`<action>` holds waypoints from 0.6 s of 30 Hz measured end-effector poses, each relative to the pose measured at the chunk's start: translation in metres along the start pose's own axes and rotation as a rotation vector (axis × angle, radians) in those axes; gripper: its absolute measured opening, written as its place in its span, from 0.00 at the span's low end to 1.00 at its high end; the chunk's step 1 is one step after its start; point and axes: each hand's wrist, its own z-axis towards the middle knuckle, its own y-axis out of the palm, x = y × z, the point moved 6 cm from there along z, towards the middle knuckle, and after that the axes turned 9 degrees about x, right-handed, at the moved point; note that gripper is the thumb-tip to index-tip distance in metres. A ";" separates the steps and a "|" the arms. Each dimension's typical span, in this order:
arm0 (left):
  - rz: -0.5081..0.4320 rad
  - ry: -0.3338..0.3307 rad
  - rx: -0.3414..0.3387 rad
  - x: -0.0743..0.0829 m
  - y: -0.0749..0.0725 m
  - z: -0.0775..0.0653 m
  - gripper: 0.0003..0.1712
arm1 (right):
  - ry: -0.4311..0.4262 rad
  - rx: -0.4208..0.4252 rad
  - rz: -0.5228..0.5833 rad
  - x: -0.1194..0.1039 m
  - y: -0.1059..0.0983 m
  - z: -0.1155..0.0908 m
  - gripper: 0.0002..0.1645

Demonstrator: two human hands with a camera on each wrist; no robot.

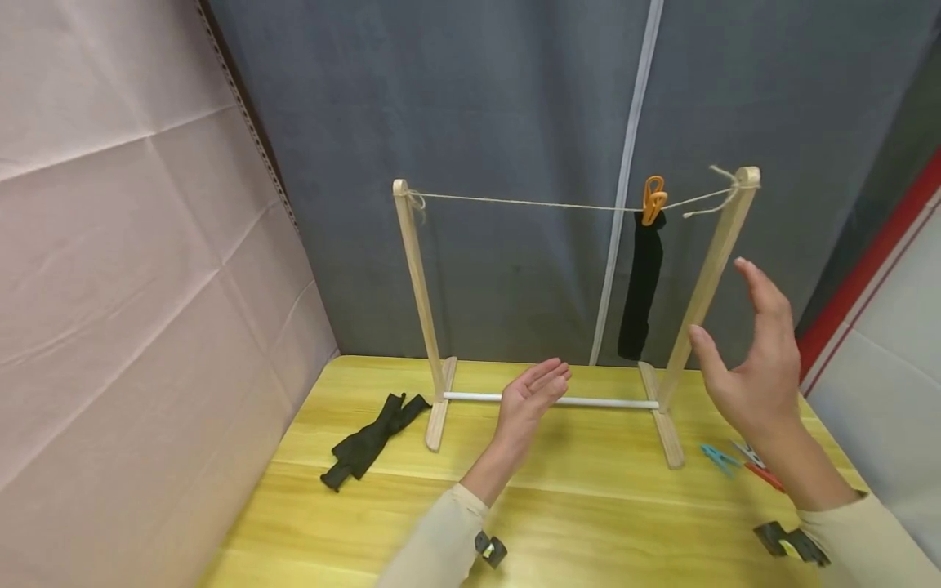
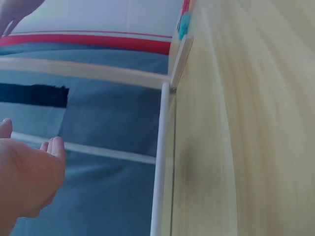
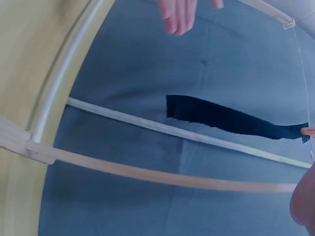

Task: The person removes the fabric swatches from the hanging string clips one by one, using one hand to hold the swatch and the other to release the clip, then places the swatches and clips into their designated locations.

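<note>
A strip of black cloth (image 1: 641, 286) hangs from the string (image 1: 515, 201), held near its right end by an orange clothespin (image 1: 653, 201). My right hand (image 1: 764, 351) is raised beside the right wooden post (image 1: 709, 282), thumb and fingers spread apart with nothing between them. Over the table, in front of the white crossbar (image 1: 610, 403), my left hand (image 1: 525, 400) is held with extended fingers and grips nothing. Both hands are apart from the hanging cloth. In the right wrist view the cloth (image 3: 221, 118) stretches across the middle.
A crumpled black cloth (image 1: 375, 441) lies on the yellow wood-grain table (image 1: 588, 498) left of the stand. Blue (image 1: 719, 459) and red (image 1: 764, 475) clothespins, with a greyish one, lie near the right foot (image 1: 667, 437). A grey curtain (image 1: 478, 98) stands behind.
</note>
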 end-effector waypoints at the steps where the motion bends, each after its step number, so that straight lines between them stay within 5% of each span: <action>1: -0.004 -0.006 0.001 -0.003 0.003 0.002 0.29 | -0.003 0.007 -0.005 -0.002 0.002 0.002 0.50; 10: -0.008 -0.047 -0.014 -0.020 0.027 0.016 0.25 | -0.009 0.064 0.001 -0.017 0.017 0.019 0.47; 18: -0.105 -0.127 0.007 -0.038 0.051 0.029 0.26 | -0.057 0.020 -0.002 -0.023 0.029 0.039 0.42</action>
